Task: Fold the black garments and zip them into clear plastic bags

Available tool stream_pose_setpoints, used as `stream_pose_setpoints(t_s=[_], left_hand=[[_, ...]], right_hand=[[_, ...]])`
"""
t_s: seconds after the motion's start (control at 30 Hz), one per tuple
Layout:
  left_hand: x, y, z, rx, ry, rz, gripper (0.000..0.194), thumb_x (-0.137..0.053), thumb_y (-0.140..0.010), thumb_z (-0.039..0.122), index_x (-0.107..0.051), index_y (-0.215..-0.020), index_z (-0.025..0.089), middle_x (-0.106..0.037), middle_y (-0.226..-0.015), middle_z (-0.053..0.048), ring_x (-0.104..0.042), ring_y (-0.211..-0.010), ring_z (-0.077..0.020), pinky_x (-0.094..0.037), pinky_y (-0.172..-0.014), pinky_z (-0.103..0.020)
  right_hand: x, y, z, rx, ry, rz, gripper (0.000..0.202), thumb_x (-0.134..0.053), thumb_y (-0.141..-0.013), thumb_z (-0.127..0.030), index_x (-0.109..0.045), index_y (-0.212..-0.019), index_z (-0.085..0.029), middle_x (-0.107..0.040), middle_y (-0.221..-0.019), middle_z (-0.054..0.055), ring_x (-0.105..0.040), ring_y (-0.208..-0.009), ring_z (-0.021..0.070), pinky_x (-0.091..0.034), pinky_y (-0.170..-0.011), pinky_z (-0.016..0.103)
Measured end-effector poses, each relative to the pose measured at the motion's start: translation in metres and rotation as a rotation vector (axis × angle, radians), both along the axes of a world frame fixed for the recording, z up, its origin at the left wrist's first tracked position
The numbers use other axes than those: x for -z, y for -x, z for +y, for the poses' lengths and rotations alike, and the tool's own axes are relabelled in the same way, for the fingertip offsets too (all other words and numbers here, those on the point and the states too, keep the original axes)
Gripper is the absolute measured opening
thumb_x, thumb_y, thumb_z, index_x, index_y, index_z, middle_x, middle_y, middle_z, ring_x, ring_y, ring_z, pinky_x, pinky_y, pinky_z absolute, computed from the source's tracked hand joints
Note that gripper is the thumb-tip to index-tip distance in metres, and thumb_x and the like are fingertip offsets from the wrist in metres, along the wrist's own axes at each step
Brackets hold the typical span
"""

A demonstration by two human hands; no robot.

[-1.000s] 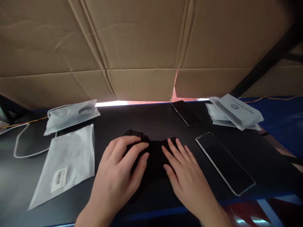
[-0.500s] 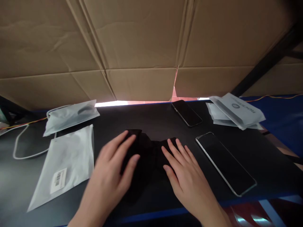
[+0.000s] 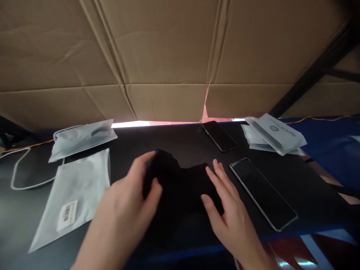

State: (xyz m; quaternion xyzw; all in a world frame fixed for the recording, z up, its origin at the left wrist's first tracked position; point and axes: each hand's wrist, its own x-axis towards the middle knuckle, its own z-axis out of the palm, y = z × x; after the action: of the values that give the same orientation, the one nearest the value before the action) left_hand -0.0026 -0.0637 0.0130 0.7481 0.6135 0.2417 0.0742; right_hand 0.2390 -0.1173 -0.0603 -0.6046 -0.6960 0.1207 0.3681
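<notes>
A soft-looking black piece, probably cloth (image 3: 182, 187), lies between my hands; its outline partly melts into the dark table top. My left hand (image 3: 126, 198) grips its left side, the thumb on the near face and the fingers curled behind the raised edge. My right hand (image 3: 229, 206) rests against the right edge of the piece, its fingers stretched out and the thumb apart from them. Just right of this hand lies a large phone (image 3: 264, 193) with a clear rim. Farther back is a smaller dark phone (image 3: 219, 135).
To the left are a pale zip bag (image 3: 81, 180) with a barcode label, a second filled bag (image 3: 84, 138) and a white cable (image 3: 14, 176). Printed white pouches (image 3: 278, 133) are stacked at the back right. A cardboard wall (image 3: 165, 48) stands behind the black table (image 3: 135, 138).
My left hand has gone from lying on the black cloth to gripping and raising its left edge. My right hand has shifted slightly to the right edge. The view has moved a little.
</notes>
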Motion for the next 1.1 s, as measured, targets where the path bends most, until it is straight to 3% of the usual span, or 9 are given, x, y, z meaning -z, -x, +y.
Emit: stream_pose_setpoints(t_s=[0.17, 0.33, 0.43, 0.6, 0.67, 0.73, 0.87, 0.97, 1.1], left_hand=[[0.005, -0.073, -0.020, 0.328, -0.111, 0.019, 0.049, -0.056, -0.102, 0.026, -0.053, -0.151, 0.019, -0.081, -0.101, -0.009, -0.077, -0.079, -0.0282, -0.064, -0.072, -0.042], [0.035, -0.080, -0.024, 0.500, -0.098, -0.049, 0.057, -0.058, -0.110, 0.038, -0.047, -0.161, 0.014, -0.066, -0.155, -0.019, -0.063, -0.142, -0.0371, -0.059, -0.111, -0.055], [0.052, -0.070, -0.018, 0.475, -0.135, 0.096, 0.068, -0.049, -0.114, 0.049, -0.041, -0.166, 0.006, -0.049, -0.172, -0.020, -0.036, -0.164, -0.0444, -0.045, -0.125, -0.068], [0.054, -0.057, -0.013, 0.541, -0.019, 0.131, 0.070, -0.039, -0.116, 0.056, -0.039, -0.169, 0.010, -0.041, -0.176, -0.016, -0.033, -0.166, -0.0386, -0.042, -0.129, -0.066], [0.048, -0.035, -0.008, 0.484, -0.009, 0.066, 0.061, -0.038, -0.117, 0.050, -0.040, -0.170, 0.019, -0.045, -0.176, -0.011, -0.037, -0.166, -0.0318, -0.041, -0.132, -0.060], [0.045, 0.003, 0.002, 0.272, -0.047, 0.033, 0.056, -0.040, -0.116, 0.047, -0.047, -0.166, 0.023, -0.049, -0.174, -0.009, -0.041, -0.164, -0.0299, -0.036, -0.134, -0.058], [0.052, 0.088, 0.024, -0.257, 0.024, 0.199, 0.084, -0.041, -0.104, 0.064, -0.050, -0.158, 0.001, -0.043, -0.171, -0.033, -0.031, -0.163, -0.0572, -0.038, -0.123, -0.079], [0.058, 0.117, 0.024, -0.288, 0.091, 0.223, 0.075, -0.041, -0.099, 0.061, -0.065, -0.141, 0.005, -0.061, -0.156, -0.035, -0.049, -0.149, -0.0636, -0.049, -0.108, -0.083], [0.053, 0.089, -0.001, -0.157, 0.092, 0.200, 0.052, -0.046, -0.097, 0.051, -0.077, -0.129, 0.024, -0.081, -0.136, -0.012, -0.072, -0.135, -0.0410, -0.061, -0.111, -0.053]], right_hand=[[0.005, -0.009, 0.003, 0.221, -0.071, 0.343, 0.042, -0.046, -0.116, -0.041, -0.063, -0.154, -0.033, -0.054, -0.170, 0.006, -0.051, -0.158, 0.0319, -0.044, -0.128, 0.062], [0.009, -0.014, 0.005, 0.346, -0.080, 0.663, 0.040, -0.046, -0.117, -0.046, -0.068, -0.147, -0.032, -0.061, -0.165, 0.006, -0.057, -0.153, 0.0309, -0.049, -0.124, 0.058], [0.006, -0.010, 0.004, 0.280, -0.137, 0.519, 0.038, -0.046, -0.117, -0.039, -0.067, -0.148, -0.033, -0.059, -0.166, 0.005, -0.056, -0.153, 0.0286, -0.048, -0.125, 0.055], [-0.003, -0.004, 0.000, 0.038, -0.157, 0.116, 0.047, -0.049, -0.115, -0.029, -0.054, -0.161, -0.034, -0.048, -0.175, 0.003, -0.045, -0.162, 0.0291, -0.044, -0.128, 0.056], [-0.004, -0.003, -0.001, -0.052, -0.105, 0.019, 0.050, -0.051, -0.114, -0.031, -0.050, -0.164, -0.035, -0.043, -0.178, 0.003, -0.039, -0.165, 0.0304, -0.044, -0.129, 0.058], [-0.003, -0.002, -0.002, -0.089, -0.060, -0.019, 0.052, -0.053, -0.114, -0.034, -0.048, -0.165, -0.036, -0.041, -0.179, 0.002, -0.036, -0.166, 0.0316, -0.046, -0.128, 0.059], [0.000, -0.002, -0.001, -0.075, -0.059, -0.017, 0.051, -0.056, -0.113, -0.038, -0.050, -0.163, -0.036, -0.045, -0.177, 0.001, -0.041, -0.164, 0.0319, -0.051, -0.124, 0.059], [0.001, -0.003, 0.001, -0.059, -0.106, -0.030, 0.047, -0.058, -0.113, -0.035, -0.054, -0.160, -0.033, -0.049, -0.174, 0.002, -0.045, -0.161, 0.0303, -0.053, -0.122, 0.056], [-0.007, 0.003, 0.002, -0.072, -0.264, -0.071, 0.038, -0.059, -0.109, -0.019, -0.066, -0.146, -0.025, -0.061, -0.163, 0.006, -0.051, -0.155, 0.0282, -0.050, -0.122, 0.050]])
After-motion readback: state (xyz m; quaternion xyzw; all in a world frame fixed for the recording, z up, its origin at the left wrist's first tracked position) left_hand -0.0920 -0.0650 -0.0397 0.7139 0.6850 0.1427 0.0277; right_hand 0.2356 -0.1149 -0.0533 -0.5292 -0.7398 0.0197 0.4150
